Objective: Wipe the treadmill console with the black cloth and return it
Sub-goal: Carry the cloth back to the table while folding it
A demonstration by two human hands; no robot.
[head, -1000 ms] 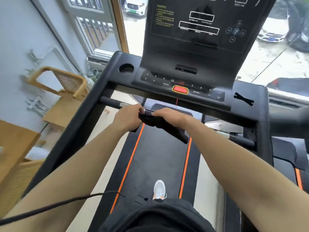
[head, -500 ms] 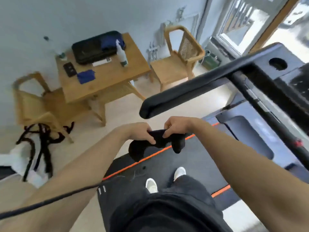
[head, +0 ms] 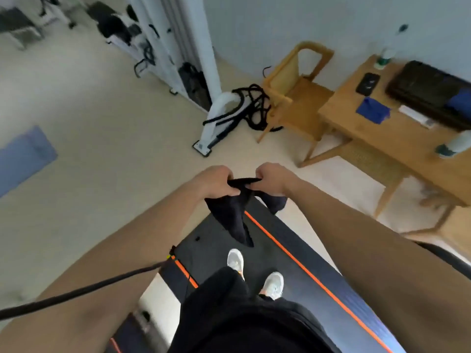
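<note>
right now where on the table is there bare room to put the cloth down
Bare wood shows on the table along its near edge, between the blue cloth and the bottle. The far side is crowded: phone, black case. Both hands hold the black cloth.

Both hands (head: 244, 180) clenched, arms outstretched

A black cloth (head: 235, 215) is held between both hands above the dark orange-striped treadmill belt (head: 293, 263), with a light wooden table (head: 397, 138) at the right.
</note>
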